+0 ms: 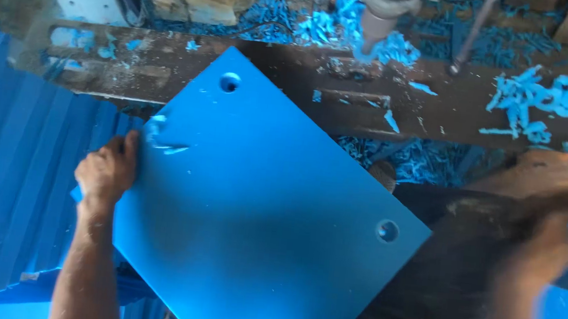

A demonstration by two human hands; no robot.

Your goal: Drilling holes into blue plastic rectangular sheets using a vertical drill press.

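We see the left hand [106, 171] gripping the left edge of a blue plastic sheet [258, 212] with two drilled holes, tilted below the drill bit [378, 28]. The right hand [540, 250] is blurred; we cannot tell its fingers' state. Stacked blue sheets [5, 174] lie left.

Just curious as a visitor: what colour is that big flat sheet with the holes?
Bright blue, seen in the head view: the sheet, gripped by the left hand.

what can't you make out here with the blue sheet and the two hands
Head view only:
- Right hand: motion-blurred, so grip and fingers unreadable.
- Blue sheet: lower corner cut off by the bottom edge.
- Left hand: fingertips hidden behind the sheet's edge.
- Drill bit: tip buried in blue shavings.
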